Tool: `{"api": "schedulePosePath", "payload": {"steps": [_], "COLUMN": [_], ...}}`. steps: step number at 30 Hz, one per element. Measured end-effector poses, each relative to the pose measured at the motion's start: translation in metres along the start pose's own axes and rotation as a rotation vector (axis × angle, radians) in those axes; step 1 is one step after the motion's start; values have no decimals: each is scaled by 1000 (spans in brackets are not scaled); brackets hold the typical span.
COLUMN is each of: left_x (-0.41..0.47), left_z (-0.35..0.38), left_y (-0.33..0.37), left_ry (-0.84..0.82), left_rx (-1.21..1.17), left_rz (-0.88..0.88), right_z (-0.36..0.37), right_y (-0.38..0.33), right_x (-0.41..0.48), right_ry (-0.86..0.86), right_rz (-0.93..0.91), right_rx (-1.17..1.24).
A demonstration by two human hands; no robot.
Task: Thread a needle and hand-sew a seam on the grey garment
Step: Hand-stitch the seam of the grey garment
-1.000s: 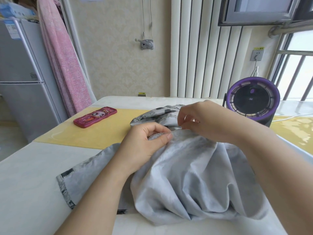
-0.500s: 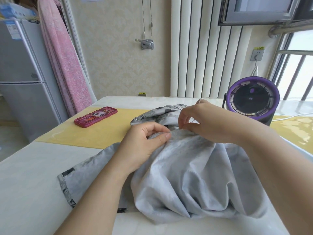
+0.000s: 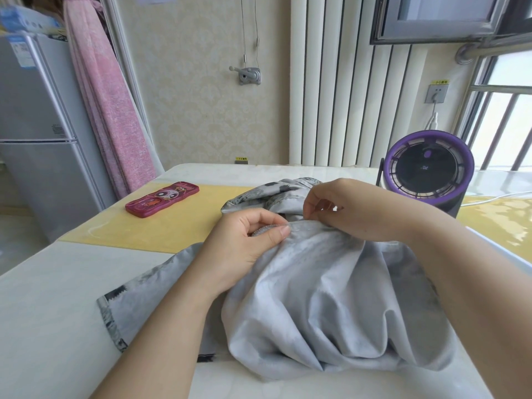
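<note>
Head view: over the last second very little has moved. My left hand (image 3: 244,246) keeps its thumb and forefinger pinched on the gathered seam edge of the grey garment (image 3: 331,298). The right hand (image 3: 354,208) has shifted only slightly and sits just beside the left. Its fingers are curled and their tips are closed on the same fold of cloth. I cannot make out a needle or thread there, as both are too fine to see. I take this as mid-stitch: the seam is held steady while the right hand works the next pass, so the sewing is under way and not finished. The garment lies bunched on the surface (image 3: 57,312) under both forearms, with one corner spread flat to the left.

Count: two hands, one garment, one phone (image 3: 162,199) in a red case on the yellow mat (image 3: 172,226), and one purple fan (image 3: 428,168) behind the right hand.
</note>
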State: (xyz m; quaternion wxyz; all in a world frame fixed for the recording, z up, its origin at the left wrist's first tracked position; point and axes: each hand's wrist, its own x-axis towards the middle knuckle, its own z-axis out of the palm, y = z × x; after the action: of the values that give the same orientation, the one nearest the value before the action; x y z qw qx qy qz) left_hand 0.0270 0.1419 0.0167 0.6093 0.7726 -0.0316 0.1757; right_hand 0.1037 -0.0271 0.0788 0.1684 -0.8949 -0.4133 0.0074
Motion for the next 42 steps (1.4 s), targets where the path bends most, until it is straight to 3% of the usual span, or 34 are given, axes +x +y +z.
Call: {"api": "schedulePosePath", "payload": {"steps": [22, 35, 42], "left_x": [-2, -5, -3], "left_z": [-1, -5, -1], "left_y": [5, 12, 9], "left_ry": [-38, -89, -13], "left_rx": [-168, -532, -441], "left_rz": [-101, -232, -165], "right_z": [5, 4, 6], "right_y": [1, -9, -9], "right_x": [3, -2, 0], "right_ry": [-4, 13, 27], "right_rz": [-18, -96, -128], "right_rx": [168, 327, 427]}}
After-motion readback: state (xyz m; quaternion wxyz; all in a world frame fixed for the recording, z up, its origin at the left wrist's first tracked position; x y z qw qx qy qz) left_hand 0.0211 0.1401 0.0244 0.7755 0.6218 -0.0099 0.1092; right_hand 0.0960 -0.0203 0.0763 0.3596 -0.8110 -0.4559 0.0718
